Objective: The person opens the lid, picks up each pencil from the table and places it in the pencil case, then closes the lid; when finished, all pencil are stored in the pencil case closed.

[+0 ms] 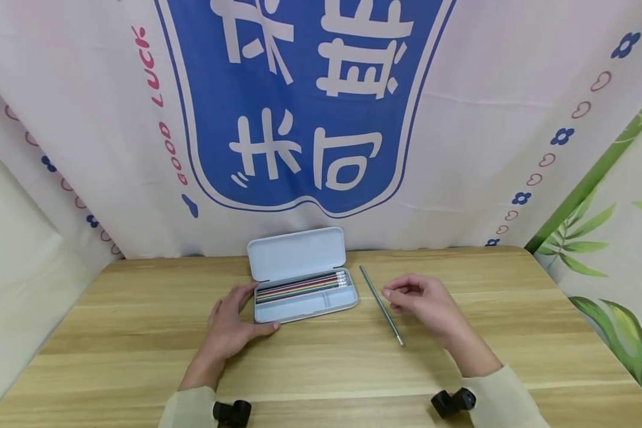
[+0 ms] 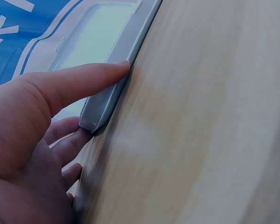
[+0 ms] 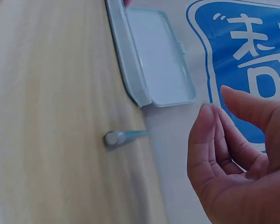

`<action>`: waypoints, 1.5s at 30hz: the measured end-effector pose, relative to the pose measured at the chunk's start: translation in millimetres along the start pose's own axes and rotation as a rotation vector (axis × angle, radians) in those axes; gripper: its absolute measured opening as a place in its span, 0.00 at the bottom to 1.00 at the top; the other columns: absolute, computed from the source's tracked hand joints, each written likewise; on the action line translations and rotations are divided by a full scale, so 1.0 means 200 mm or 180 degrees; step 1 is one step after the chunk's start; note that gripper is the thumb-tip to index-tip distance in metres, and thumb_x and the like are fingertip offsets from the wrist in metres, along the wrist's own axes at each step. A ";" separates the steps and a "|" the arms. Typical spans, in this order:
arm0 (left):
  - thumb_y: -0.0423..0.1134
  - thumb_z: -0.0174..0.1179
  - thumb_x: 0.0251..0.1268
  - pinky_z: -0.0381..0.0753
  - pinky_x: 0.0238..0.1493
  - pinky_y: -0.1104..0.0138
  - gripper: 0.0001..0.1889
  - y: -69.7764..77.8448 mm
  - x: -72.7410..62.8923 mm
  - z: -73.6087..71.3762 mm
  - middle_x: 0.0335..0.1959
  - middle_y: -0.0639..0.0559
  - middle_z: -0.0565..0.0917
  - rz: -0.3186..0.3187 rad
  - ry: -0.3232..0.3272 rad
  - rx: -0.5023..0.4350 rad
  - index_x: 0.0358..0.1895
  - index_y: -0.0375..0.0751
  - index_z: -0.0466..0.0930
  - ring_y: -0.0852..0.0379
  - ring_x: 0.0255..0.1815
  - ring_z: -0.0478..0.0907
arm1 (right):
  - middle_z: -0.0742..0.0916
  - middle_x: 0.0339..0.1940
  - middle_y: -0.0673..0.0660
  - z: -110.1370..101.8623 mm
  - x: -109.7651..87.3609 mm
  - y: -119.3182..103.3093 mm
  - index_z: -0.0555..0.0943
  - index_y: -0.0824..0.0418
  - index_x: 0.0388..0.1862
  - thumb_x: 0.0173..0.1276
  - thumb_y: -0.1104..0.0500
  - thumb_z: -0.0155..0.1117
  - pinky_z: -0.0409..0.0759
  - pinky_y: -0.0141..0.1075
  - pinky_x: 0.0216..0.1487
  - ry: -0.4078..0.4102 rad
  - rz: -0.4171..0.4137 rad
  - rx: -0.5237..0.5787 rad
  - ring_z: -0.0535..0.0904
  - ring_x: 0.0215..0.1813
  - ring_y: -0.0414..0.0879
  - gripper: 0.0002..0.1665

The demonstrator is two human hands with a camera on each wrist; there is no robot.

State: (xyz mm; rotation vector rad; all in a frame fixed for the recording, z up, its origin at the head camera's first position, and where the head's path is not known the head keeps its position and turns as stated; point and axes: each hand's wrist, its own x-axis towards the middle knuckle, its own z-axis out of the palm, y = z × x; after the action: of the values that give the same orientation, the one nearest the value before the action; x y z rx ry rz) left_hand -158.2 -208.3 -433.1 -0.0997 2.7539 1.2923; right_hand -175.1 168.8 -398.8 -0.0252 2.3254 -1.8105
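Note:
A pale blue pencil case [image 1: 299,312] lies on the table with its lid [image 1: 296,255] raised at the back. Several pencils [image 1: 296,289] with white-tipped ends lie side by side in its long rear section. My left hand [image 1: 232,327] holds the case at its left end, thumb along the front edge and fingers round the left side, as the left wrist view also shows. To the right of the case, a single green pencil [image 1: 381,304] lies slantwise on the wood. Just right of it hovers my right hand [image 1: 425,303], fingers loosely bent and nothing between them.
The wooden table [image 1: 321,374] meets a hanging white cloth [image 1: 460,178] with a blue printed panel right behind the case. Small divided compartments [image 1: 338,297] fill the case's front right. Black wrist cameras [image 1: 452,403] sit at both sleeves.

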 end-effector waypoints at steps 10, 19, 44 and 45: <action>0.49 0.84 0.52 0.29 0.89 0.38 0.55 -0.01 0.01 0.00 0.84 0.35 0.66 -0.0001 0.0009 0.0032 0.83 0.43 0.63 0.34 0.92 0.40 | 0.91 0.43 0.59 -0.05 -0.01 0.08 0.85 0.70 0.53 0.73 0.57 0.75 0.90 0.35 0.46 -0.0211 0.0311 -0.0073 0.87 0.41 0.47 0.18; 0.48 0.84 0.52 0.27 0.89 0.38 0.55 -0.01 0.01 0.01 0.85 0.35 0.65 -0.0007 -0.0018 -0.0017 0.83 0.43 0.62 0.35 0.92 0.38 | 0.90 0.35 0.55 -0.06 0.00 0.13 0.86 0.69 0.49 0.72 0.58 0.76 0.90 0.34 0.41 -0.0348 0.0445 -0.0131 0.85 0.37 0.45 0.16; 0.48 0.84 0.52 0.28 0.89 0.38 0.55 -0.01 0.01 0.01 0.85 0.35 0.65 0.0012 0.0013 -0.0021 0.83 0.43 0.63 0.35 0.92 0.40 | 0.87 0.29 0.56 -0.01 -0.01 0.12 0.86 0.65 0.38 0.58 0.64 0.84 0.88 0.36 0.31 -0.0272 0.0226 -0.1069 0.83 0.29 0.45 0.15; 0.48 0.84 0.52 0.28 0.89 0.38 0.55 -0.01 0.01 0.01 0.85 0.35 0.65 0.0012 0.0013 -0.0022 0.83 0.44 0.63 0.35 0.92 0.40 | 0.87 0.29 0.56 -0.01 -0.01 0.12 0.86 0.65 0.38 0.58 0.63 0.85 0.88 0.36 0.31 -0.0257 0.0227 -0.1106 0.83 0.28 0.45 0.15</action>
State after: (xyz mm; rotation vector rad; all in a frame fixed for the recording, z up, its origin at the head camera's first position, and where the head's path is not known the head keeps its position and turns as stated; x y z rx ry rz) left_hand -159.2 -208.4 -435.1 -0.0980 2.7546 1.3040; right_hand -170.4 176.5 -420.2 -0.0629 2.5160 -1.3289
